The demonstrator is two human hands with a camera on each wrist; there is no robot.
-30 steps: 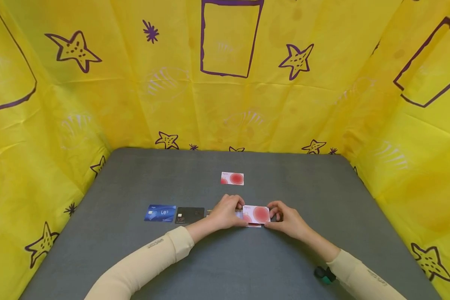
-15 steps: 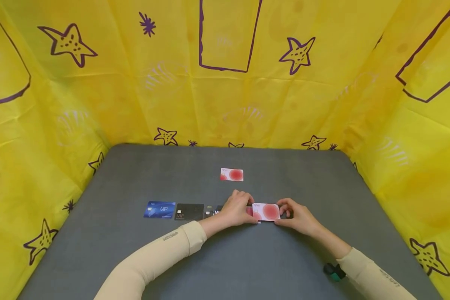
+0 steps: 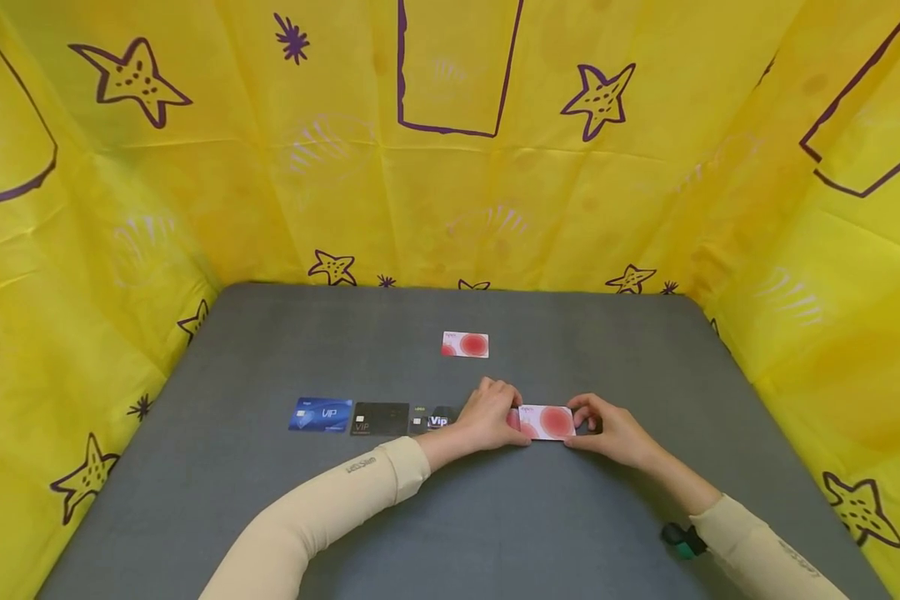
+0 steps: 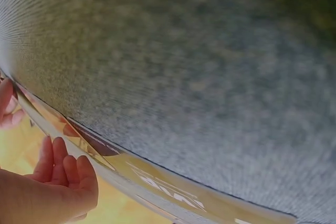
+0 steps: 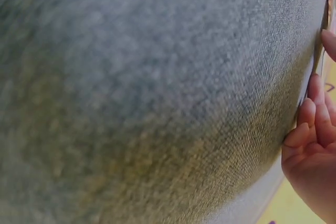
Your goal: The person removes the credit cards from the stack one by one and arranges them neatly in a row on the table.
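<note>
While both hands pinch it from opposite ends, the white plastic card with a red circular blotch [image 3: 546, 422] lies low on the grey felt-covered table [image 3: 495, 517], the left hand [image 3: 490, 417] clamped on its left edge and the right hand [image 3: 607, 429] on its right edge. Just left of them runs a row: a black card reading "Vip" [image 3: 437, 421], a black card lettered "VIP" [image 3: 379, 418] and a blue card marked "VIP" [image 3: 320, 414]. A second white-and-red card [image 3: 465, 344] lies apart, farther back. Yellow sheeting printed with purple stars [image 3: 600, 100] walls the table.
</note>
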